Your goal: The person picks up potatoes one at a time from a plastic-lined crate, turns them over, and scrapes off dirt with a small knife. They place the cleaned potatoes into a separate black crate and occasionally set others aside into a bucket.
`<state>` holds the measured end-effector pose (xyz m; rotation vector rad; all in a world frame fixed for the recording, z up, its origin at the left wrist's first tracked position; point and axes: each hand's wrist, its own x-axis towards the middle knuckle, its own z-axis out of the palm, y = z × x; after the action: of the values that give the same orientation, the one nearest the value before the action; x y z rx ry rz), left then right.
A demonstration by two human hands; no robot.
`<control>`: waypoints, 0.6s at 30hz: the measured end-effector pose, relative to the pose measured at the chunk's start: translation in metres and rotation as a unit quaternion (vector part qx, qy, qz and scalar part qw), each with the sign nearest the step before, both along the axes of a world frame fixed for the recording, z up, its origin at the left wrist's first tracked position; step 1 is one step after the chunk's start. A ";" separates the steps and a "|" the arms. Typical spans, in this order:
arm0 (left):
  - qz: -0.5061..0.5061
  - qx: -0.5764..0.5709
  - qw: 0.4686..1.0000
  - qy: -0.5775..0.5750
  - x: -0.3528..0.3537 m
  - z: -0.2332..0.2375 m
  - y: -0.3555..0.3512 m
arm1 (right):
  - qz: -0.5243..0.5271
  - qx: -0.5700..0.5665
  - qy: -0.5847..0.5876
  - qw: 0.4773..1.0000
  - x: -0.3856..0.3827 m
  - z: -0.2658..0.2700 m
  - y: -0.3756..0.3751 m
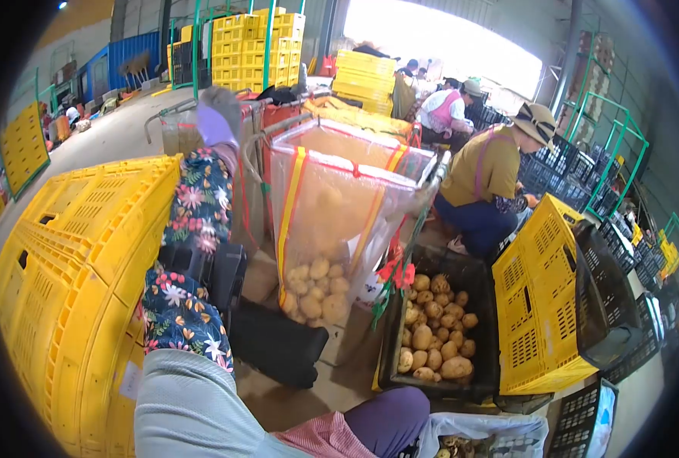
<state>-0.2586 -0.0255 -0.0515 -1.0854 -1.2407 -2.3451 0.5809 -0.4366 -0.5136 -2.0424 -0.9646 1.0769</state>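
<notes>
My left arm, in a floral sleeve, reaches forward and up beside a clear plastic bag held open on a frame. At its end my left hand point(219, 116), in a grey and purple glove, is smeared by motion, so its fingers cannot be read. The clear bag point(320, 229) has yellow and red straps, and a heap of potatoes point(318, 290) lies in its bottom. Higher inside the bag is a blurred potato point(329, 197), above the heap. A black crate point(389, 359) of loose potatoes point(437, 328) stands right of the bag. My right hand does not show.
Stacked yellow crates point(87, 282) stand close on my left, another yellow crate point(534, 298) on the right. A lined crate point(484, 427) sits near my knee. A co-worker in a hat point(480, 168) crouches behind the black crate. Black cloth point(274, 347) lies on the floor.
</notes>
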 end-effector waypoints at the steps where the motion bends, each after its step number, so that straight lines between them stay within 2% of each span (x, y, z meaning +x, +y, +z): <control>1: -0.096 0.037 0.995 -0.008 0.042 0.007 -0.019 | -0.041 0.030 0.091 0.995 0.018 -0.007 0.007; 2: -0.165 0.062 0.984 0.007 0.087 0.010 -0.038 | 0.044 0.035 -0.082 0.995 -0.021 0.038 0.013; 3: -0.210 0.064 0.974 0.055 0.128 0.013 -0.057 | 0.102 0.037 -0.266 0.958 -0.075 0.100 0.025; 4: -0.261 0.058 0.959 0.098 0.170 0.007 -0.073 | 0.120 0.022 -0.283 0.951 -0.070 0.085 0.022; 5: -0.198 0.041 0.960 0.195 0.209 -0.007 -0.088 | 0.143 0.005 -0.298 0.944 -0.061 0.067 0.014; 6: -0.133 0.029 0.946 0.295 0.246 -0.024 -0.099 | 0.171 0.060 -0.323 0.929 -0.086 0.089 0.014; 7: -0.353 0.035 0.905 0.237 0.288 -0.059 -0.102 | 0.137 0.065 -0.259 0.954 -0.078 0.065 0.004; 8: -0.325 -0.017 0.887 0.328 0.328 -0.074 -0.131 | 0.127 0.048 -0.215 0.967 -0.067 0.041 -0.005; 9: -0.405 -0.079 0.860 0.302 0.375 -0.124 -0.132 | 0.104 0.012 -0.177 0.979 -0.071 0.042 -0.009; 10: -0.506 -0.081 0.830 0.219 0.429 -0.149 -0.145 | 0.106 -0.014 -0.172 0.979 -0.079 0.055 -0.009; 11: -0.540 -0.032 0.818 0.196 0.480 -0.189 -0.154 | 0.072 -0.012 -0.160 0.984 -0.081 0.053 -0.018; 12: -0.678 -0.196 0.683 0.187 0.506 -0.204 -0.176 | 0.037 -0.008 -0.150 0.988 -0.082 0.051 -0.023; 13: -0.714 -0.233 0.645 0.141 0.538 -0.225 -0.195 | 0.029 -0.019 -0.150 0.988 -0.093 0.069 -0.023; 14: -0.746 -0.270 0.602 0.094 0.566 -0.243 -0.206 | -0.022 -0.039 -0.074 0.996 -0.108 0.100 -0.017; 15: -0.759 -0.293 0.568 0.127 0.582 -0.253 -0.209 | -0.077 -0.057 0.003 0.995 -0.113 0.114 -0.018; 16: -0.770 -0.316 0.531 0.159 0.594 -0.259 -0.213 | -0.089 -0.068 0.007 0.994 -0.107 0.108 -0.027; 18: -0.780 -0.294 0.514 0.202 0.601 -0.261 -0.208 | -0.084 -0.036 0.006 0.996 -0.093 0.088 -0.039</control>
<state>0.3422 -0.2335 -0.3128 -3.9613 -0.7484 -1.7413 0.4881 -0.4761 -0.4255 -2.1293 -0.7434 1.0471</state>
